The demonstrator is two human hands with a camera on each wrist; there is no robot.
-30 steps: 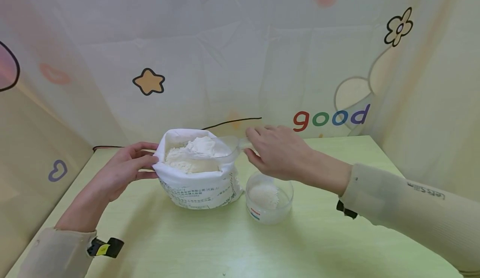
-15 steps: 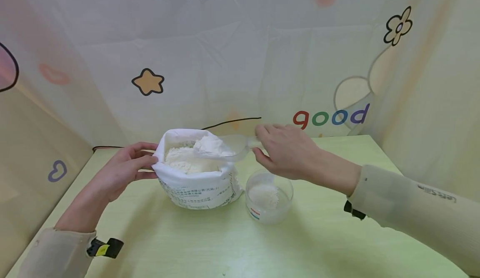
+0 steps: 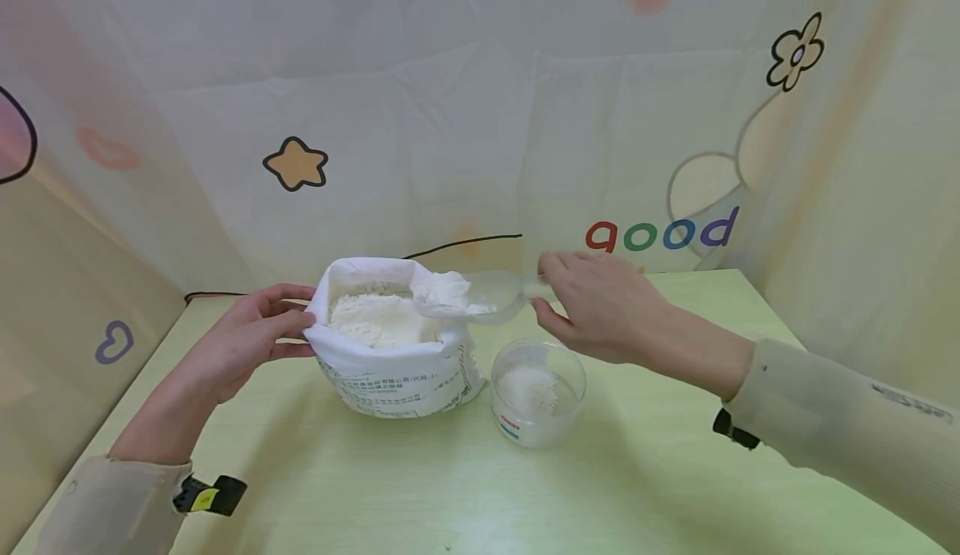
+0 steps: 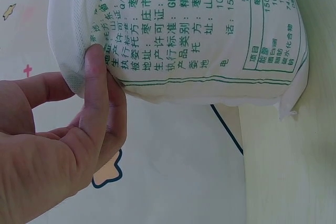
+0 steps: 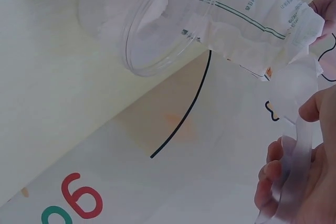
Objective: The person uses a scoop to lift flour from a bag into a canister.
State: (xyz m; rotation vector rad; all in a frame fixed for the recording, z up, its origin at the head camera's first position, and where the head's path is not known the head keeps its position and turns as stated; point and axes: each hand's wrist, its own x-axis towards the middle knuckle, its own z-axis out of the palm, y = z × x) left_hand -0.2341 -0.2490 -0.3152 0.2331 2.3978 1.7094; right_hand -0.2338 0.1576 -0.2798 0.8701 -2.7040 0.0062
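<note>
A white cloth bag (image 3: 397, 380) with green print stands on the table, its rolled-down mouth full of white flour (image 3: 375, 319). My left hand (image 3: 251, 334) pinches the bag's left rim between thumb and fingers, as the left wrist view also shows. In my right hand (image 3: 607, 305) is the handle of a clear plastic scoop (image 3: 495, 295), its fingers curled round it. A heap of flour lies at the scoop's front end, over the bag's right rim. Just right of the bag sits a clear round tub (image 3: 538, 430) with some white powder in it, below the right hand.
The pale green table (image 3: 360, 488) reaches back to a curtain (image 3: 465, 122) printed with a star, a flower and the word "good". Each wrist wears a black strap (image 3: 210, 495).
My right hand has moved to the right with the scoop, carrying the heap of flour from over the bag's middle to its right rim. The left hand, bag and tub have stayed put.
</note>
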